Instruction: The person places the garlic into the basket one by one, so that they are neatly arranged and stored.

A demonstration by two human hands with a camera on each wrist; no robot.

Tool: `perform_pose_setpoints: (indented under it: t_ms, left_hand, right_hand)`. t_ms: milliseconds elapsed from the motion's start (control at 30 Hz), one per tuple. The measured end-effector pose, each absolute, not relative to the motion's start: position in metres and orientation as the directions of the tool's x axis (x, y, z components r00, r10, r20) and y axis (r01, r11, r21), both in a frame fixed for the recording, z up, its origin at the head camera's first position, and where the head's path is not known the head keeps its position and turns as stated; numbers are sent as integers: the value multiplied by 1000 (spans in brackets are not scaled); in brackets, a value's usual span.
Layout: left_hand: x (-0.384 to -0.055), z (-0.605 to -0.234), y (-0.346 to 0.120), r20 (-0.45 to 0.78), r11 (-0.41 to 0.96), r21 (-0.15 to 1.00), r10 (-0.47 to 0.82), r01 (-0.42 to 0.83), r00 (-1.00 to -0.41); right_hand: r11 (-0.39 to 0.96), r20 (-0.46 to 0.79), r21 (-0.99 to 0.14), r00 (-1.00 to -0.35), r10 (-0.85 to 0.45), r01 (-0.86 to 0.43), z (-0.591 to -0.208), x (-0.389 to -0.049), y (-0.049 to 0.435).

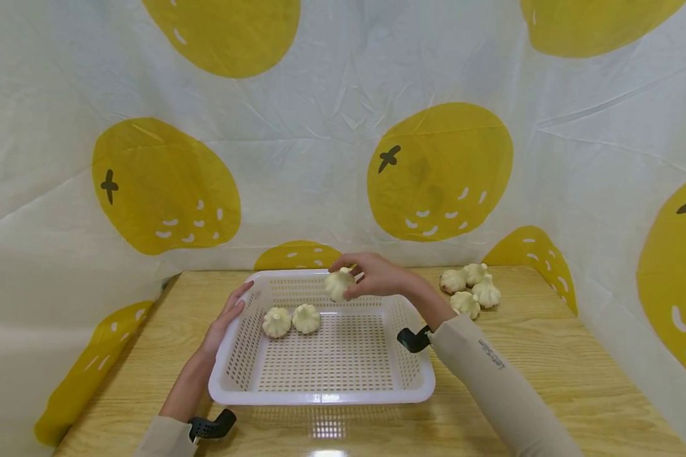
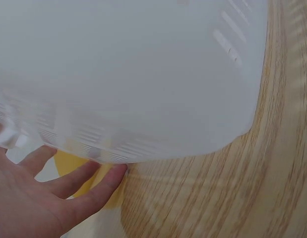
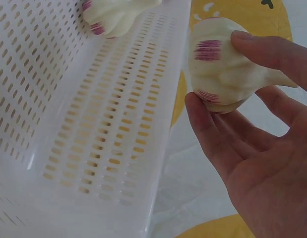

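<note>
In the head view my right hand [image 1: 377, 274] pinches a white garlic bulb [image 1: 339, 284] above the far side of a white plastic basket [image 1: 322, 398]. The right wrist view shows purple streaks on that bulb, with the thumb on one side and fingers beneath it. Two more bulbs lie in the basket: one garlic bulb [image 1: 277, 322] at the left and another garlic bulb [image 1: 306, 318] beside it. My left hand [image 1: 220, 327] is at the basket's left side. Its extended, spread fingers [image 2: 86, 198] touch the outer wall in the left wrist view.
Several loose garlic bulbs [image 1: 485, 291] sit grouped on the wooden table [image 1: 554, 374], to the right of the basket. Behind the table hangs a white cloth [image 1: 303, 178] with large yellow fruit prints.
</note>
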State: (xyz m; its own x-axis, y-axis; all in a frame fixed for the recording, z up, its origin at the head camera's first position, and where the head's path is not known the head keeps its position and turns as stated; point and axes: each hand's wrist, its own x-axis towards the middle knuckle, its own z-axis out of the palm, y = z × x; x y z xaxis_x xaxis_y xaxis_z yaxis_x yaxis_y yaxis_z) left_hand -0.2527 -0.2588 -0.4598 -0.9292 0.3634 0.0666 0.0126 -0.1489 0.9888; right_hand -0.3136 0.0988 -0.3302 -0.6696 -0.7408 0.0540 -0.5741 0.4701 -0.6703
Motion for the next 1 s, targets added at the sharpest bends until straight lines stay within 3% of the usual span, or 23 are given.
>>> perform_pose_setpoints:
  t_ms: [600, 1000]
  left_hand:
    - [-252, -459, -258, 62, -143, 990, 358, 10, -932]
    - [-252, -458, -257, 79, -163, 986, 361, 21, -929]
  right_hand:
    - [528, -70, -669, -662, -746, -524, -343, -324, 88]
    - [616, -221, -626, -649, -728, -479, -352, -331, 80]
